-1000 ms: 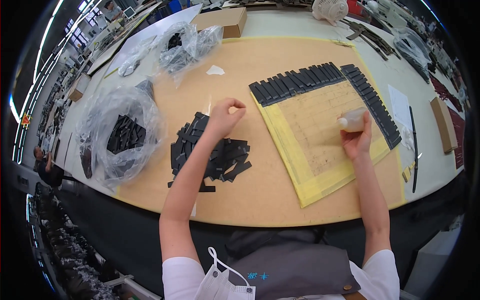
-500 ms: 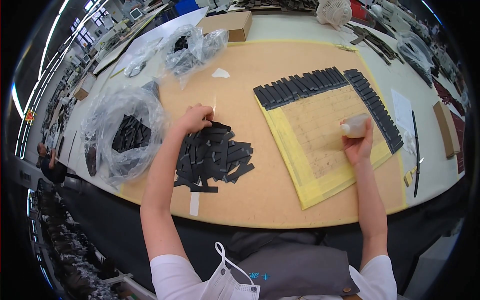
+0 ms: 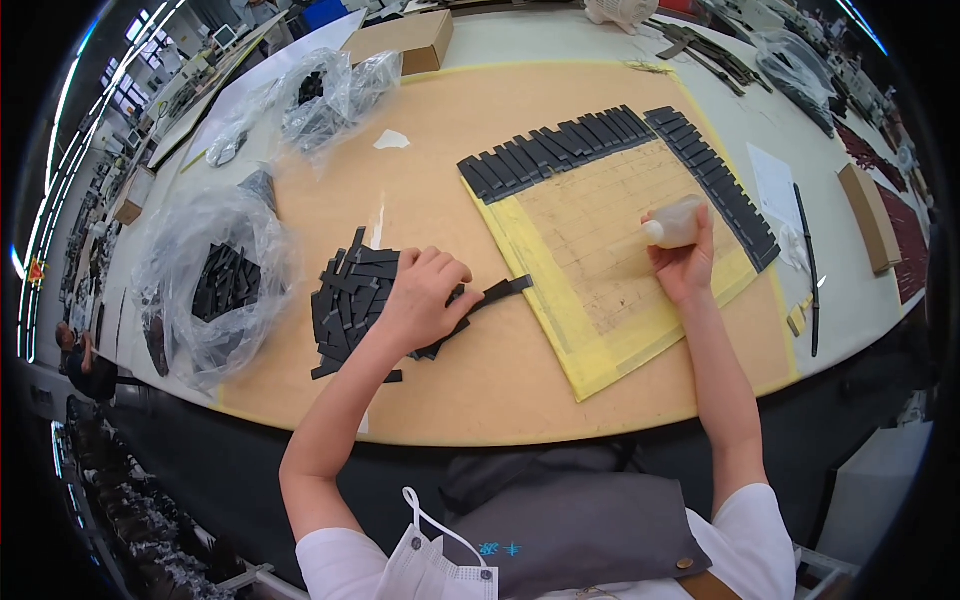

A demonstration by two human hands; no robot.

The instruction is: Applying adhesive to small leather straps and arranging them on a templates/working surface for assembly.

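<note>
Seen on the counter [image 3: 560,385]: cardboard box [image 3: 400,40] at far edge, crumpled clear bags [image 3: 325,95] beside it, paper scrap [image 3: 391,140] nearby, black rod [image 3: 806,265] and brown board [image 3: 868,217] far right.

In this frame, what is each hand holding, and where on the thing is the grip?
The right hand grips a small whitish bottle around its body. The left hand rests on the pile of black strips, pinching one black strip by its near end.
</note>
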